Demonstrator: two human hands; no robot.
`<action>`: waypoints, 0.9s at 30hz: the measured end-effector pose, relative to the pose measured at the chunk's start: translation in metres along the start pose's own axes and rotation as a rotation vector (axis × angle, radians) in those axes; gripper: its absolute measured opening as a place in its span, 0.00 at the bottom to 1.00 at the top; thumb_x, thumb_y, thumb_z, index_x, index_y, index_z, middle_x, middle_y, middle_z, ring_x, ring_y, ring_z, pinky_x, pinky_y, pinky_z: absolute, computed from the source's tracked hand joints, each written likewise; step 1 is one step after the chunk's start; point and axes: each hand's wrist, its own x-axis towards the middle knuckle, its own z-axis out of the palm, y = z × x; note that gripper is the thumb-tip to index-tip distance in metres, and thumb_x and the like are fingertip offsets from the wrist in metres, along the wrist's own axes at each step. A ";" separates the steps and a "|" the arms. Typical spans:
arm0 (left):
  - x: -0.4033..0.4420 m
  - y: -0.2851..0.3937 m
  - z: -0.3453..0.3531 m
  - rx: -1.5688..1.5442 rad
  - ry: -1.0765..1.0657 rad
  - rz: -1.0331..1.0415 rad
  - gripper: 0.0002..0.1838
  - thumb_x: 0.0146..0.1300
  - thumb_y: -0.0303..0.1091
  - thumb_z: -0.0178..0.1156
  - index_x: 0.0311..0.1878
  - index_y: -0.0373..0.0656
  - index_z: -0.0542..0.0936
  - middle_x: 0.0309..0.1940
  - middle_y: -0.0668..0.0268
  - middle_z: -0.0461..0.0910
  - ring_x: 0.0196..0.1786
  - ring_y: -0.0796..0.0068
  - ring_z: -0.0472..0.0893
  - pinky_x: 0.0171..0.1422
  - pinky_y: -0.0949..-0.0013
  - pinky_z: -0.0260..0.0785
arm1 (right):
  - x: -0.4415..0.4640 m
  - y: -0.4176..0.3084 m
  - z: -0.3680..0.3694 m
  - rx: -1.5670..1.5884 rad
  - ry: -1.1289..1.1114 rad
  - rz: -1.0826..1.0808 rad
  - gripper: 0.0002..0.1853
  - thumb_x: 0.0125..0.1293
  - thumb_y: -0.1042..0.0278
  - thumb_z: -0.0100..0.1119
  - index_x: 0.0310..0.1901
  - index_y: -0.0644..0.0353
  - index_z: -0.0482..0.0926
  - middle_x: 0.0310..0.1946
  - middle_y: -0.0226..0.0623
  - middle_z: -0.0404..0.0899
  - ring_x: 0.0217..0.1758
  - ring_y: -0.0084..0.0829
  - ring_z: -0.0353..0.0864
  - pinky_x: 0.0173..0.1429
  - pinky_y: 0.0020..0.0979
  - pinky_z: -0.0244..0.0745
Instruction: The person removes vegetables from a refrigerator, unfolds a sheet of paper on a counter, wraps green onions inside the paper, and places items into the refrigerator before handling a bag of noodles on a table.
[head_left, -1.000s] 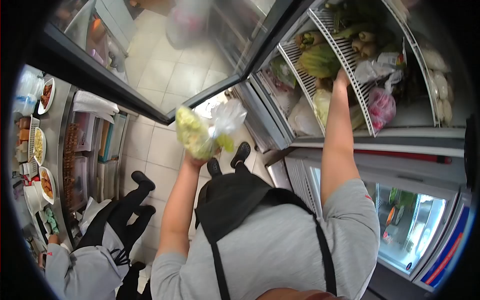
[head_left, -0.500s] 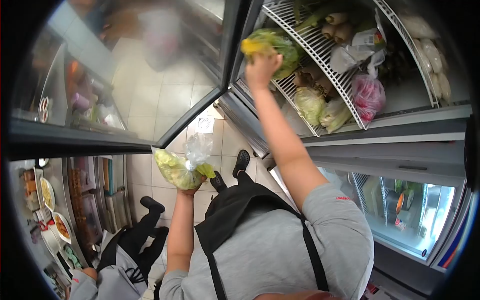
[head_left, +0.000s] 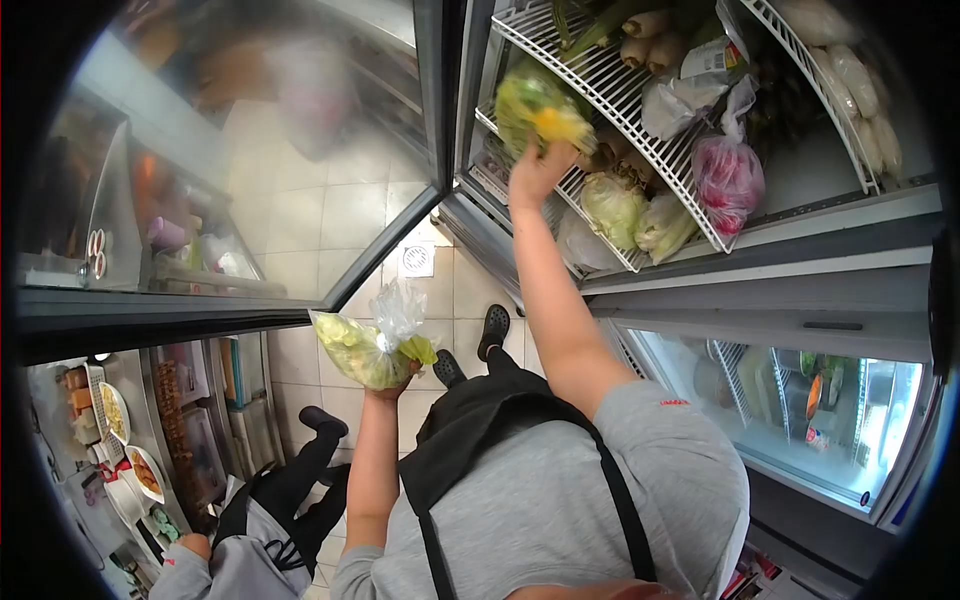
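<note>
In my left hand [head_left: 392,385] is a knotted clear plastic bag of pale green lettuce [head_left: 355,350], held low over the floor tiles with its loose top sticking up. My right hand [head_left: 542,172] reaches into the open fridge and grips a bag of leafy greens [head_left: 540,105] with a bright yellow patch, somewhat blurred, at the left end of the wire shelf [head_left: 610,110]. Just beside this hand are a pale cabbage [head_left: 612,208] and another pale green head [head_left: 665,226]. Whether the greens rest on a shelf, I cannot tell.
An open glass fridge door [head_left: 385,215] stands at my left. A pink bag [head_left: 728,180], white bags and root vegetables fill the shelves. Below is a lit glass-door fridge [head_left: 780,410]. Another person [head_left: 270,520] stands at a counter with plates of food [head_left: 147,474].
My right hand has moved right and down in view with the bag of greens, whose yellow patch has swung rightward. My left hand still holds the lettuce bag, nearly unmoved.
</note>
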 end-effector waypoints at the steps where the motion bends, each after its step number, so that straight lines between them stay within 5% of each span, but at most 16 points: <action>1: -0.001 -0.001 -0.004 0.005 0.009 0.004 0.31 0.55 0.62 0.48 0.56 0.52 0.67 0.52 0.62 0.71 0.50 0.56 0.72 0.36 0.58 0.73 | -0.001 0.000 -0.008 0.039 0.065 0.053 0.13 0.58 0.70 0.56 0.44 0.66 0.73 0.43 0.45 0.72 0.51 0.46 0.63 0.58 0.40 0.54; 4: 0.005 -0.002 -0.025 0.243 0.073 0.093 0.31 0.55 0.62 0.48 0.56 0.52 0.68 0.50 0.63 0.72 0.49 0.57 0.73 0.35 0.59 0.73 | -0.002 0.012 -0.018 0.113 0.111 0.219 0.14 0.60 0.72 0.54 0.46 0.66 0.72 0.46 0.45 0.72 0.52 0.41 0.65 0.57 0.38 0.57; 7: 0.010 -0.001 -0.009 0.169 0.020 0.060 0.30 0.55 0.60 0.49 0.56 0.52 0.67 0.50 0.63 0.72 0.48 0.57 0.72 0.34 0.59 0.73 | 0.033 0.048 -0.013 0.385 0.106 0.405 0.18 0.60 0.73 0.53 0.52 0.66 0.69 0.56 0.48 0.64 0.59 0.44 0.61 0.64 0.39 0.51; 9: 0.013 0.001 -0.003 0.152 -0.002 0.061 0.29 0.56 0.58 0.50 0.57 0.51 0.66 0.51 0.63 0.71 0.49 0.58 0.72 0.34 0.60 0.73 | 0.069 0.083 0.004 0.425 0.068 0.450 0.17 0.61 0.72 0.53 0.52 0.66 0.70 0.50 0.45 0.72 0.49 0.38 0.72 0.54 0.37 0.63; 12: 0.017 0.000 -0.011 0.199 -0.004 0.072 0.27 0.58 0.52 0.52 0.58 0.51 0.64 0.54 0.62 0.67 0.52 0.57 0.70 0.34 0.59 0.73 | 0.109 0.122 0.019 0.446 -0.045 0.516 0.18 0.61 0.70 0.53 0.53 0.65 0.69 0.51 0.44 0.71 0.51 0.39 0.70 0.55 0.37 0.62; 16: 0.013 -0.002 0.002 0.304 -0.045 0.113 0.31 0.54 0.45 0.59 0.60 0.51 0.61 0.51 0.64 0.68 0.53 0.61 0.69 0.55 0.57 0.68 | 0.132 0.155 -0.004 0.431 -0.125 0.568 0.19 0.61 0.68 0.52 0.54 0.62 0.69 0.53 0.44 0.70 0.54 0.40 0.68 0.57 0.38 0.60; 19: 0.006 0.001 0.011 0.137 -0.071 0.084 0.33 0.54 0.47 0.59 0.61 0.50 0.60 0.52 0.64 0.68 0.54 0.62 0.69 0.59 0.55 0.64 | 0.138 0.171 -0.017 0.381 -0.160 0.584 0.20 0.61 0.66 0.51 0.55 0.61 0.68 0.54 0.43 0.69 0.56 0.40 0.66 0.58 0.39 0.59; 25: -0.018 0.012 0.014 0.074 -0.025 0.138 0.28 0.55 0.58 0.50 0.55 0.52 0.67 0.52 0.62 0.70 0.51 0.57 0.72 0.36 0.56 0.73 | 0.146 0.178 -0.019 0.182 -0.222 0.520 0.23 0.61 0.63 0.50 0.58 0.57 0.67 0.57 0.42 0.67 0.60 0.42 0.63 0.61 0.40 0.57; 27: -0.022 0.020 0.003 0.327 0.034 0.245 0.28 0.55 0.57 0.51 0.56 0.52 0.67 0.50 0.62 0.70 0.52 0.59 0.70 0.41 0.57 0.72 | 0.150 0.175 -0.020 0.059 -0.252 0.456 0.23 0.61 0.62 0.50 0.59 0.56 0.66 0.58 0.42 0.66 0.61 0.42 0.62 0.62 0.40 0.57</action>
